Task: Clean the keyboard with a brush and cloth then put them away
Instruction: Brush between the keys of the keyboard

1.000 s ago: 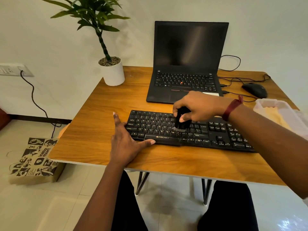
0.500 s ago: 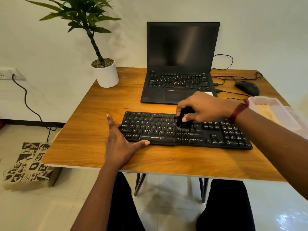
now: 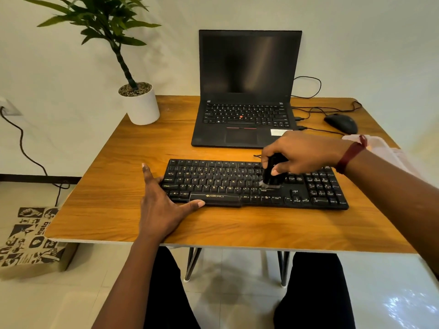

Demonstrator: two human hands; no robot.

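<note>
A black full-size keyboard (image 3: 221, 181) lies across the front of the wooden table (image 3: 114, 186). My right hand (image 3: 301, 153) grips a small black brush (image 3: 272, 175), its pale bristles down on the keys right of the letter block. My left hand (image 3: 161, 200) lies flat at the keyboard's left end, thumb along the front edge by the space bar, fingers straight against its side. A pale cloth sits in a white tray (image 3: 389, 150) at the table's right edge, mostly hidden behind my right wrist.
An open black laptop (image 3: 247, 91) stands behind the keyboard. A black mouse (image 3: 341, 123) and cables lie at the back right. A potted plant (image 3: 140, 103) occupies the back left corner. A printed bag (image 3: 31, 238) sits on the floor to the left.
My right hand has carried the brush to the right along the keys. My left hand has stayed at the keyboard's left end. The camera view has shifted slightly.
</note>
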